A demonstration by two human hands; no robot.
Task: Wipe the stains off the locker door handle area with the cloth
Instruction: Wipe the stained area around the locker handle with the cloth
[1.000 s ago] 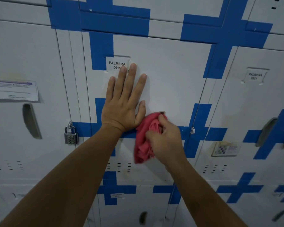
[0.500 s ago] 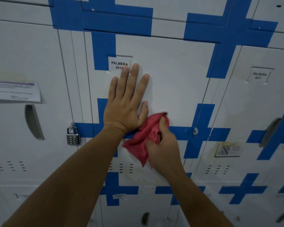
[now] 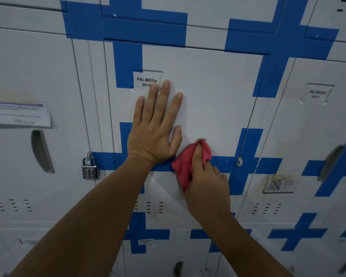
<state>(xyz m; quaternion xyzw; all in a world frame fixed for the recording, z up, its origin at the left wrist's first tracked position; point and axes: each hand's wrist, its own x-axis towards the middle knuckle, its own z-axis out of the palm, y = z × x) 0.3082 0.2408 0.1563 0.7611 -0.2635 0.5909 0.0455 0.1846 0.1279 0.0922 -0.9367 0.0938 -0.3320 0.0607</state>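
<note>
A white locker door (image 3: pixel 214 92) with blue tape crosses fills the middle of the head view; its label reads PALMERA 0015. My left hand (image 3: pixel 155 126) lies flat on the door, fingers spread, fingertips at the label. My right hand (image 3: pixel 206 182) grips a red cloth (image 3: pixel 183 166) and presses its bunched top against the recessed handle (image 3: pixel 201 139), of which only the upper edge shows. The cloth's tail hangs down along my right hand's left side.
A combination padlock (image 3: pixel 90 168) hangs on the left neighbour's latch. A paper notice (image 3: pixel 18 113) is stuck on that left door above its handle recess (image 3: pixel 41 150). The right door carries a small sticker (image 3: pixel 281 183) and another label (image 3: pixel 317 93). Vent slots (image 3: pixel 148 206) run below.
My right hand has pushed the cloth up and to the right into the handle recess. The cloth's loose end has drawn in from the left. My left hand stays flat on the door.
</note>
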